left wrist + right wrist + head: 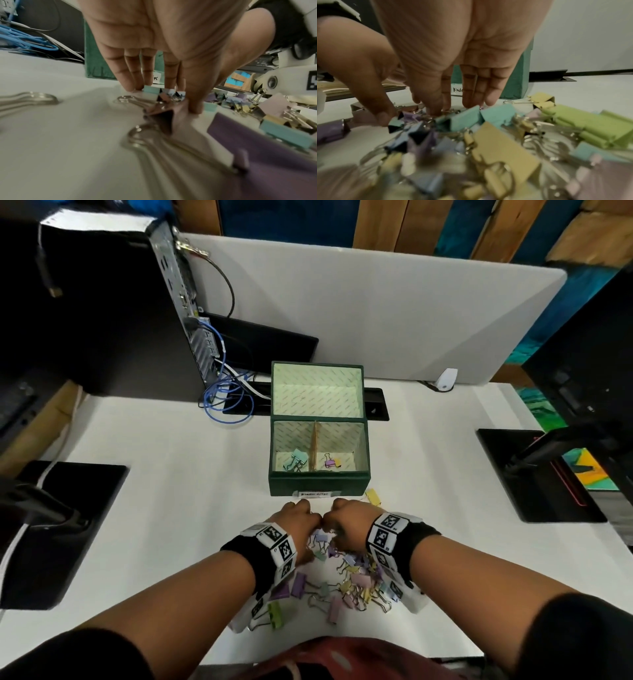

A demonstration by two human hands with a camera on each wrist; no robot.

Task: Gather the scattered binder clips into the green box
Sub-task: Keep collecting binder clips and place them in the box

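The green box (318,484) stands open mid-table, with a few clips in its two front compartments. In front of it lies a pile of pastel binder clips (346,580). My left hand (299,518) and right hand (346,518) meet knuckle to knuckle at the pile's far edge, fingers pointing straight down. In the left wrist view my left hand (164,100) has straight fingers on the table and its thumb on a pink clip (164,108). The right wrist view shows my right hand (455,106) with straight fingers touching a teal clip (462,119). The box (518,75) rises just behind.
One yellow clip (373,496) lies alone by the box's front right corner. A computer tower (102,313) with blue cables (226,395) stands at back left. Monitor bases (65,529) (534,474) flank the work area. A grey partition (376,313) closes the back.
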